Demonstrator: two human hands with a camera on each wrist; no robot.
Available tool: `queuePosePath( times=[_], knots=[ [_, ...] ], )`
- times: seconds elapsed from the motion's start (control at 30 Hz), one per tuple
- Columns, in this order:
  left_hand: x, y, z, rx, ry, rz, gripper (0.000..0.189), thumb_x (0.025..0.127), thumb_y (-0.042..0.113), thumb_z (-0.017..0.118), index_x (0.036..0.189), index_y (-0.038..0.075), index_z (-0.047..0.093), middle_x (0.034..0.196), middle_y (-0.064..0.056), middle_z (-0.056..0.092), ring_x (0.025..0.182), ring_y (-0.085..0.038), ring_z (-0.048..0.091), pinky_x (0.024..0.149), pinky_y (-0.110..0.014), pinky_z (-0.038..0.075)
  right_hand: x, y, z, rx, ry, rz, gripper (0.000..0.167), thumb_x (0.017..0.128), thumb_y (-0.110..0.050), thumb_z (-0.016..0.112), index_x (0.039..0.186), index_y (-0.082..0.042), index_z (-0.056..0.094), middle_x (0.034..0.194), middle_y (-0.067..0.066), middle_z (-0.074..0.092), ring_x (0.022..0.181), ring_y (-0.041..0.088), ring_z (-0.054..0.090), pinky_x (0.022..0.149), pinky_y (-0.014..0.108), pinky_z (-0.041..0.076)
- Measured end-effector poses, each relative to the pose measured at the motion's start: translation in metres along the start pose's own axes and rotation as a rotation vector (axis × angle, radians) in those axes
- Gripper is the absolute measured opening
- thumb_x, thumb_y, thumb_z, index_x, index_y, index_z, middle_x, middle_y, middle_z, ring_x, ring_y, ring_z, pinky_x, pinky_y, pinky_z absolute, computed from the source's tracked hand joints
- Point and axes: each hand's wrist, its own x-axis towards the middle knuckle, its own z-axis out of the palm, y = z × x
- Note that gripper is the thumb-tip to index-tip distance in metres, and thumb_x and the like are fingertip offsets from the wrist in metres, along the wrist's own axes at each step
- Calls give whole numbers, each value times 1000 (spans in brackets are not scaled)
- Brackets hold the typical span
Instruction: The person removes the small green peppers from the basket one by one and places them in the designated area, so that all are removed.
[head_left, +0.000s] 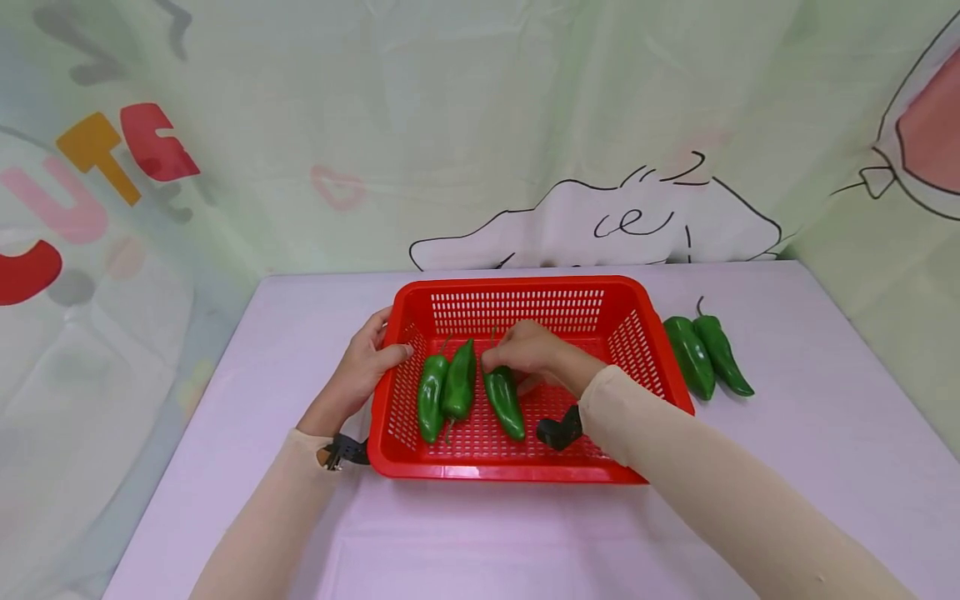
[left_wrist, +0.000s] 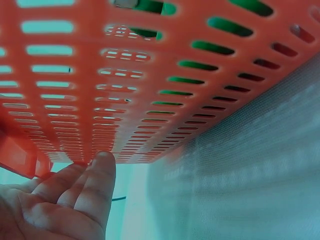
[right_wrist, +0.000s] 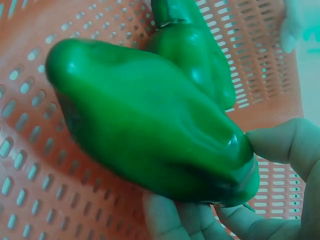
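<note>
A red plastic basket (head_left: 510,472) with slotted walls stands on the table. My left hand (head_left: 363,365) grips its left side, thumb over the rim; in the left wrist view the fingers (left_wrist: 95,192) lie against the outer wall. Inside the basket, my right hand (head_left: 536,352) pinches a green pepper (head_left: 504,404) near its stem end. The right wrist view shows this pepper (right_wrist: 150,120) between thumb and fingers, over the slotted floor. Left of it, two more green peppers, one (head_left: 432,398) and another (head_left: 459,383), lie side by side in the basket.
Outside the basket's right wall, two green peppers, one (head_left: 691,358) and another (head_left: 722,354), lie on the pale table (head_left: 450,542). A printed curtain (head_left: 465,125) hangs behind and at both sides. Dark wrist straps (head_left: 348,450) sit over the sleeves.
</note>
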Motion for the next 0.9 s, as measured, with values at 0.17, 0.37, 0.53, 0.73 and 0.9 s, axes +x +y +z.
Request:
queuePosePath(
  times=[0.17,0.37,0.53,0.73,0.9],
  knots=[
    [0,1,0,7,0,-3,66,99,6,54,160,8,30,145,-25,56,116,-46,67,81,-47,64,-5,-2,-7,0,6,-29,14,85,-16,69,77,-7,62,74,4,65,68,18,64,72,40,66],
    [1,1,0,3,1,-10,65,99,6,54,160,9,31,145,-24,56,116,-46,67,81,-47,64,-13,-6,-17,26,22,-61,14,86,-18,66,83,-5,64,73,4,65,70,19,64,76,44,65],
    [0,2,-1,9,2,-11,66,99,7,54,160,8,30,145,-25,55,117,-46,67,81,-47,64,-22,-13,-25,58,17,-96,15,87,-17,65,90,-3,65,76,4,67,73,19,67,80,47,65],
    [0,1,-1,11,3,-17,66,99,7,55,161,8,30,146,-24,55,116,-44,68,81,-47,64,-30,-17,-35,62,32,-123,25,91,-18,66,106,2,66,89,9,70,79,21,69,84,49,65],
    [0,2,0,9,4,-18,67,99,7,55,160,8,30,146,-24,55,115,-44,68,81,-47,64,-38,-18,-46,75,40,-151,32,94,-19,67,116,5,65,97,11,72,86,23,70,85,48,65]
  ],
)
